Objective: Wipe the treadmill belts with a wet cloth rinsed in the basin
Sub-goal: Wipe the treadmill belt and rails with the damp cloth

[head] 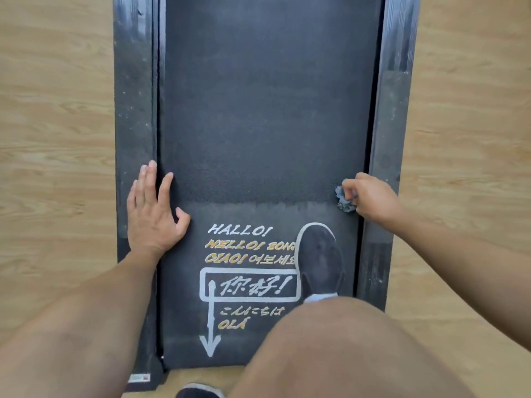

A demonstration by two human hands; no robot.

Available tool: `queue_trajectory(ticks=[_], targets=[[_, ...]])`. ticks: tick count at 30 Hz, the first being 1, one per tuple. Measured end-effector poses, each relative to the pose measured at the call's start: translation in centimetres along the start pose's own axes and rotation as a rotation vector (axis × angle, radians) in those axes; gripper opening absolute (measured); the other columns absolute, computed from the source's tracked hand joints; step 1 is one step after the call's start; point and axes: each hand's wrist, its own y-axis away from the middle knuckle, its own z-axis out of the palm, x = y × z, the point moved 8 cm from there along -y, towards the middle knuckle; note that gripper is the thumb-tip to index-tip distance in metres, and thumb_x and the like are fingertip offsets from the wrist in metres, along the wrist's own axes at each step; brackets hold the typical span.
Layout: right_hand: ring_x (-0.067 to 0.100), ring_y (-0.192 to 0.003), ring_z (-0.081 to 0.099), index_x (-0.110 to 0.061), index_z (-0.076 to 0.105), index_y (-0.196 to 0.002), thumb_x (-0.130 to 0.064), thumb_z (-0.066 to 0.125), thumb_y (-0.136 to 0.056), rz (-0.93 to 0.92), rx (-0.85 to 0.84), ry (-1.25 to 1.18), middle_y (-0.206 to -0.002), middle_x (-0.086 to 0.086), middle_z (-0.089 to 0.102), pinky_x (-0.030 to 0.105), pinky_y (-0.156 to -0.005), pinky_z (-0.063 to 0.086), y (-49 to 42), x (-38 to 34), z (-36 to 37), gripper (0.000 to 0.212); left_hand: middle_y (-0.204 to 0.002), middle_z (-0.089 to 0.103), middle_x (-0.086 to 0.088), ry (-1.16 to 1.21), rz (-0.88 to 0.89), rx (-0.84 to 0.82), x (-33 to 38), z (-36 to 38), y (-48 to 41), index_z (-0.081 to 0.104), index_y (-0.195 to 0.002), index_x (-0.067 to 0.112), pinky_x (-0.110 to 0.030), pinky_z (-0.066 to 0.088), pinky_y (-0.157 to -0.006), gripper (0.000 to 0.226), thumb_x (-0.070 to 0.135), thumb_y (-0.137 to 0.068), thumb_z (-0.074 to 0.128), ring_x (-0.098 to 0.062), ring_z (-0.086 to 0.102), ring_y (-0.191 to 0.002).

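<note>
Bending knee: a bare knee [330,354] fills the near right of the view, over the near end of the treadmill.
Shoes: a dark shoe [320,259] with a pale sole edge stands on the belt, toe pointing away; the toe of a second shoe [198,392] shows at the bottom edge, on the floor.
Treadmill belt [267,110]: dark and rough; its long axis runs straight away from the person.
Print: greetings [250,245] in white and yellow, in several scripts, lie at the near end; a white arrow [211,320] points back toward the person.
Left hand [152,214]: open, palm down, fingers straight and pointing away, resting on the belt's left edge and partly on the left side rail [133,96].
Right hand [373,196]: fingers curled round a crumpled grey cloth [346,198].
Cloth: bunched on the belt at its right edge, just beside the right side rail [393,110], about level with the left hand.
Belt tone: a line crosses between the hands; lighter grey nearer, darker beyond.
Rails: dark, scuffed and speckled.
Floor [51,139]: light wood grain on both sides.
</note>
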Motion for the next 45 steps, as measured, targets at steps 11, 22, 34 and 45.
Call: queue_trajectory(ticks=[11, 22, 34, 45], targets=[[0.032, -0.09, 0.063, -0.022, 0.064, -0.079, 0.006, 0.065, -0.082, 0.238, 0.269, -0.264, -0.084, -0.001, 0.06, 0.032, -0.072, 0.042, 2.1, 0.5, 0.3, 0.028, -0.175, 0.017, -0.011, 0.073, 0.063, 0.046, -0.4, -0.9, 0.7, 0.045, -0.152, 0.01, -0.048, 0.02, -0.13, 0.073, 0.03, -0.082, 0.058, -0.027, 0.012, -0.164], [0.032, -0.138, 0.047, -0.019, 0.049, -0.15, -0.014, 0.063, -0.097, 0.262, 0.024, -0.1, -0.153, 0.014, 0.038, 0.032, -0.11, 0.036, 4.4, -1.4, 2.4, 0.055, -0.175, 0.017, -0.011, 0.095, 0.057, 0.105, -0.7, -0.2, 0.7, 0.044, -0.148, 0.01, -0.046, 0.014, -0.131, 0.073, 0.035, -0.08, 0.049, -0.028, 0.012, -0.163], [0.029, -0.094, 0.054, -0.018, 0.062, -0.107, -0.017, 0.074, -0.09, 0.084, 0.338, -0.065, -0.104, 0.007, 0.055, 0.035, -0.078, 0.045, 1.5, 0.3, 1.8, 0.021, -0.171, 0.023, -0.011, 0.07, 0.03, 0.167, -0.4, 0.6, 0.8, 0.044, -0.143, 0.013, -0.053, 0.019, -0.125, 0.07, 0.033, -0.076, 0.043, -0.031, 0.016, -0.161], [0.039, -0.1, 0.059, -0.02, 0.058, -0.114, -0.017, 0.063, -0.094, 0.067, 0.382, -0.05, -0.111, 0.015, 0.058, 0.039, -0.078, 0.047, 3.5, -0.6, 2.2, 0.021, -0.15, 0.046, -0.007, 0.152, 0.155, -0.108, 20.2, 3.1, 10.1, 0.05, -0.146, 0.013, -0.046, 0.042, -0.108, 0.059, 0.026, -0.09, 0.06, -0.032, 0.047, -0.137]])
